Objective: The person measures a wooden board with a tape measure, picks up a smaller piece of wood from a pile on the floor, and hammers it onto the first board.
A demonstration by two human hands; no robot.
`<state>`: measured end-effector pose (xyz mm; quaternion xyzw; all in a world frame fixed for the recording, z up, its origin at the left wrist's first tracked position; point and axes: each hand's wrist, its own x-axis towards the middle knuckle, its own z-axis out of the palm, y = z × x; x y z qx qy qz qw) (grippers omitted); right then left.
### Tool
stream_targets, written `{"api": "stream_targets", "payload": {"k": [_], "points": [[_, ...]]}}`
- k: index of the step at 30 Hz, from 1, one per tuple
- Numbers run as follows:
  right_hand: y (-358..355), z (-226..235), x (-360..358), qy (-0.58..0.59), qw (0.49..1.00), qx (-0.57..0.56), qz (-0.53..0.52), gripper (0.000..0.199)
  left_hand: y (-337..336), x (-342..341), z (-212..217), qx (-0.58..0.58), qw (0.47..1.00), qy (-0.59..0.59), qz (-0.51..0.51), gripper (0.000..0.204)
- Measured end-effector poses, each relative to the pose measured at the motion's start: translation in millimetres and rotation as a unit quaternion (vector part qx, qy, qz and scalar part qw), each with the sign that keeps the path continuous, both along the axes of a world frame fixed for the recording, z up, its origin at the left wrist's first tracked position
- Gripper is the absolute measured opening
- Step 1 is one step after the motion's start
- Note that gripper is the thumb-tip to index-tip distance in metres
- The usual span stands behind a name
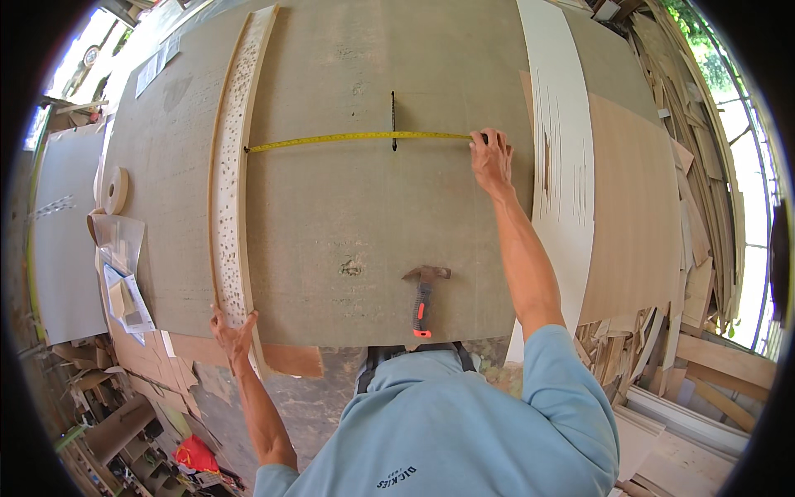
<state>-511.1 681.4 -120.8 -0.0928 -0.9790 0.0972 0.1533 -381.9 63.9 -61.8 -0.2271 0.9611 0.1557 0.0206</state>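
Observation:
My right hand (493, 161) is closed around a tape measure (485, 138), mostly hidden by the fingers. Its yellow blade (348, 137) stretches leftward across the work surface (331, 224), and the hooked end meets the right edge of a long narrow speckled board (232, 166). At the near end of that board, my left hand (234, 334) grips it across its width, thumb on the right edge. A thin black pencil-like stick (393, 120) lies crosswise at the blade's middle. Nearer to me rests a claw hammer (426, 298) with a black and red handle.
A white panel strip (563, 141) lies on the right beside a tan plywood sheet (633, 207). At far left are a tape roll (116, 190) and a clear plastic sheet (120, 240). Stacked wood offcuts (700, 141) line the right side.

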Motion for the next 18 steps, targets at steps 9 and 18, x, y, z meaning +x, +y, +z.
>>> {"api": "stream_targets", "payload": {"k": [9,18], "points": [[-12,-4,-6,0.008,1.000,0.000,0.012,0.023,-20,-6,-7,-0.017,1.000,-0.007,0.004,0.111],[-22,-2,-8,0.004,1.000,0.000,0.022,0.023,-28,-8,-6,-0.050,0.999,0.006,-0.013,0.110]]}}
